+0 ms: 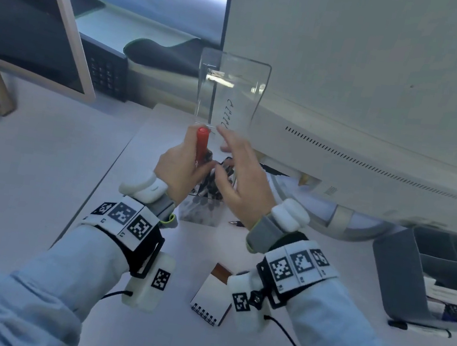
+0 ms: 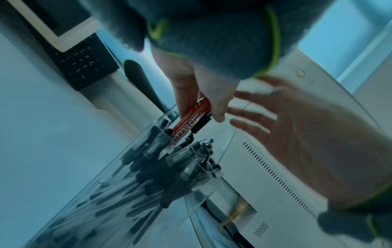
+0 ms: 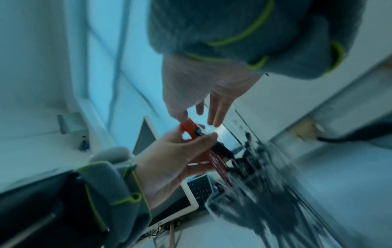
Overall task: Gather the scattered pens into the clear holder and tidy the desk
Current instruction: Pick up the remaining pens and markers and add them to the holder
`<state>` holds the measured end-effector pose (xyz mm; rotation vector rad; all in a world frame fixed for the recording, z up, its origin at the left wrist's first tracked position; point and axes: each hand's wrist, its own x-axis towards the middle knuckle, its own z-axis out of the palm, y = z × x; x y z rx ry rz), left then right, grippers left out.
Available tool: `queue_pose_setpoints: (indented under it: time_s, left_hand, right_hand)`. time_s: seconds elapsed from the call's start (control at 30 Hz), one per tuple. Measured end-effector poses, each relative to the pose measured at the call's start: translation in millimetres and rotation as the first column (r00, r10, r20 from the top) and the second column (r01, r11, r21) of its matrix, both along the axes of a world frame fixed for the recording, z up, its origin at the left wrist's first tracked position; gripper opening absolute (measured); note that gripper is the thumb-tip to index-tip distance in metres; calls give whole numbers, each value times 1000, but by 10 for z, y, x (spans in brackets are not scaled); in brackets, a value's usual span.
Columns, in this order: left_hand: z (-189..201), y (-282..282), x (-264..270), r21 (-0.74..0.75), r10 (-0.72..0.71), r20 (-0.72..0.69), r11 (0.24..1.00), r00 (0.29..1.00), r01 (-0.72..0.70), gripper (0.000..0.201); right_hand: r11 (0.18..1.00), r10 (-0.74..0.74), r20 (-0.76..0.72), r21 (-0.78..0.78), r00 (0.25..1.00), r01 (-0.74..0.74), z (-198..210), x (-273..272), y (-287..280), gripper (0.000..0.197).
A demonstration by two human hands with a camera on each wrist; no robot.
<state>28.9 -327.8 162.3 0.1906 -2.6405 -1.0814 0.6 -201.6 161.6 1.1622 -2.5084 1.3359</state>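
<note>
Sleeves and wrist bands filled the bottom of the head view, and past them our left hand (image 1: 182,162) pinched a red marker (image 1: 201,146) upright above the holder (image 1: 200,213). Our right hand (image 1: 240,177) hovered beside the holder with fingers spread, gripping nothing. A notepad (image 1: 211,299) lay nearer us than the holder, and one stray pen (image 1: 235,222) sat just right of the holder.

From the left wrist, the marker's (image 2: 192,120) tip was entering the holder (image 2: 118,181), already crowded with dark pens (image 2: 148,171).

From the right wrist, blurred, our left thumb and fingers (image 3: 208,136) clamped the marker (image 3: 188,128).

We judged the gathering nearly done: marker, stray pen and notepad remained.
</note>
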Motion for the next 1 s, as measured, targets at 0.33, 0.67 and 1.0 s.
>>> queue_pose_setpoints:
  time_s: [0.33, 0.67, 1.0]
  left_hand:
    - [-220, -116, 18, -12, 26, 185, 1000, 982, -24, 59]
    - [-406, -279, 200, -225, -47, -14, 973, 999, 43, 37]
    - [-401, -100, 346, -350, -309, -69, 898, 948, 267, 25]
  right_hand:
    - [877, 45, -150, 479, 988, 33, -2, -335, -462, 37]
    - [515, 350, -270, 855, 897, 57, -153, -245, -391, 31]
    - [793, -286, 24, 568, 958, 223, -338, -567, 624, 30]
